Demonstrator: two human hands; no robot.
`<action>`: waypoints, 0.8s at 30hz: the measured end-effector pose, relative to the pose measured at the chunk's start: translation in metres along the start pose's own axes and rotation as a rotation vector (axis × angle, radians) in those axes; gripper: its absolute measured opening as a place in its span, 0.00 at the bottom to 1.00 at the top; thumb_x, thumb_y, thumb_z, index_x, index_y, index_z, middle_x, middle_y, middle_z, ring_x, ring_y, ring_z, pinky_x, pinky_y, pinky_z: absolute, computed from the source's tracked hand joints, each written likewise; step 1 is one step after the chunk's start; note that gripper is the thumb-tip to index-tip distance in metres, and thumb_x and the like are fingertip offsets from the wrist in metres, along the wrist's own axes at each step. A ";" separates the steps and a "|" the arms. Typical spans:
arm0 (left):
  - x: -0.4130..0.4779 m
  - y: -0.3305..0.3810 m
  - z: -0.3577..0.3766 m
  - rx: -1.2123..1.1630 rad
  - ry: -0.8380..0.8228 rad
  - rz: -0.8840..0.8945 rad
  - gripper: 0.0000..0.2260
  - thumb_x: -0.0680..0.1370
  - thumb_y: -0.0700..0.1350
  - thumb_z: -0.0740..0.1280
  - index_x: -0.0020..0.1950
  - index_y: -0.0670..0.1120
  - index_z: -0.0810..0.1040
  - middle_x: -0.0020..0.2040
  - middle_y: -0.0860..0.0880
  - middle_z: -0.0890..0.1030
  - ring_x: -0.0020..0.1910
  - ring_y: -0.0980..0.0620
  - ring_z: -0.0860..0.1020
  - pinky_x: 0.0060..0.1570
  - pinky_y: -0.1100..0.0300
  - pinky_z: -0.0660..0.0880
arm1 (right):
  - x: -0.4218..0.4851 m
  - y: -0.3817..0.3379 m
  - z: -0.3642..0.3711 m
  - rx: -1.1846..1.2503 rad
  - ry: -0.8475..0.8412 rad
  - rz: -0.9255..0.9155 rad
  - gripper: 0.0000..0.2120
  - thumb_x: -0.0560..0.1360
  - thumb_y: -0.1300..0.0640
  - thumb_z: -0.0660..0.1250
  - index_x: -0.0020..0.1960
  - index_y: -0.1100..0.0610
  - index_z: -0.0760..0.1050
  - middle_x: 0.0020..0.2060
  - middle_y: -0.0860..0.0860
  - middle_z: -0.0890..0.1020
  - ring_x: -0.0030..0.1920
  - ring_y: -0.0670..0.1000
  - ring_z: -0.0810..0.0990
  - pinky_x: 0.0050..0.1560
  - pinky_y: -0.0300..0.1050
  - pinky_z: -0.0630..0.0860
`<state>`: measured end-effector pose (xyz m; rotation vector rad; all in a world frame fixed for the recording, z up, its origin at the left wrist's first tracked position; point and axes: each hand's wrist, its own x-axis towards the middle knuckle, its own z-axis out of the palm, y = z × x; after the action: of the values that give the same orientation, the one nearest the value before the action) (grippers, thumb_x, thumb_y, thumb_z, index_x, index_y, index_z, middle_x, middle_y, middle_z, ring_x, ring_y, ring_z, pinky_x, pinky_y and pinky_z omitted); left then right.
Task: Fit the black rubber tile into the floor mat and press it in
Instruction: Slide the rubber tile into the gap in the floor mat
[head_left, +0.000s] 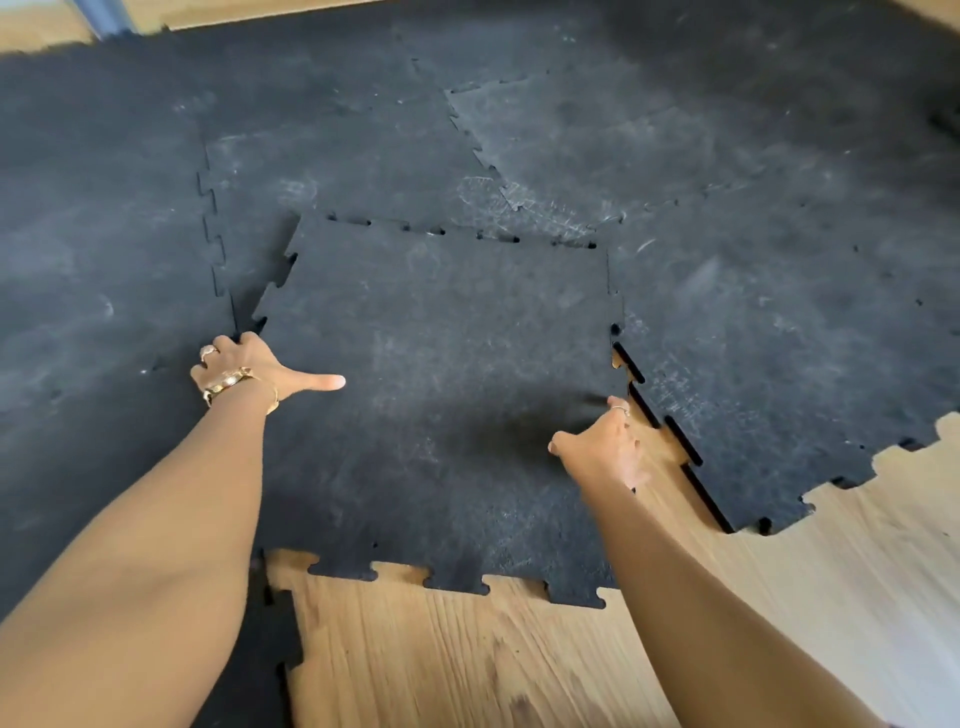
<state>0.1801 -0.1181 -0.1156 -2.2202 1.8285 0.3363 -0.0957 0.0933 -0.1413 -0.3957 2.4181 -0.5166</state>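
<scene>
Both hands hold the black tile (436, 395) by its side edges. Left hand (244, 371) grips the left edge with curled fingers, thumb lying flat on top. Right hand (602, 447) pinches the right edge, fingers tucked under. Between the hands, the tile lies crooked in the gap of the floor mat (779, 312), its far edge resting on top of the mat. Wood floor (467, 665) shows near the person.

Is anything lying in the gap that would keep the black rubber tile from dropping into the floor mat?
Nothing visible: both hands, left hand and right hand, grip the black rubber puzzle-edged tile, and only bare wooden floor shows beside the floor mat.
</scene>
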 end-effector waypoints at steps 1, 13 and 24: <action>-0.004 -0.004 -0.002 -0.004 -0.017 -0.002 0.57 0.50 0.77 0.71 0.67 0.41 0.68 0.64 0.39 0.71 0.66 0.38 0.68 0.59 0.46 0.69 | 0.001 -0.001 -0.005 0.090 0.007 0.021 0.44 0.65 0.54 0.72 0.75 0.53 0.54 0.66 0.56 0.73 0.69 0.59 0.67 0.66 0.61 0.65; -0.094 -0.032 0.044 -0.108 -0.206 -0.155 0.54 0.54 0.77 0.70 0.67 0.42 0.65 0.62 0.38 0.72 0.63 0.38 0.71 0.49 0.49 0.71 | 0.029 -0.028 -0.056 0.185 0.205 -0.019 0.26 0.68 0.56 0.74 0.62 0.46 0.68 0.63 0.50 0.77 0.68 0.56 0.67 0.68 0.58 0.54; -0.142 -0.053 0.070 -0.181 -0.221 -0.119 0.52 0.55 0.80 0.64 0.64 0.42 0.65 0.59 0.41 0.76 0.60 0.39 0.74 0.49 0.48 0.75 | 0.039 -0.013 -0.060 0.082 0.071 -0.130 0.21 0.63 0.44 0.78 0.53 0.43 0.77 0.61 0.52 0.79 0.71 0.57 0.65 0.67 0.59 0.54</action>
<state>0.2035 0.0464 -0.1328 -2.2903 1.5997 0.7184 -0.1616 0.0823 -0.1121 -0.5092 2.4410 -0.6947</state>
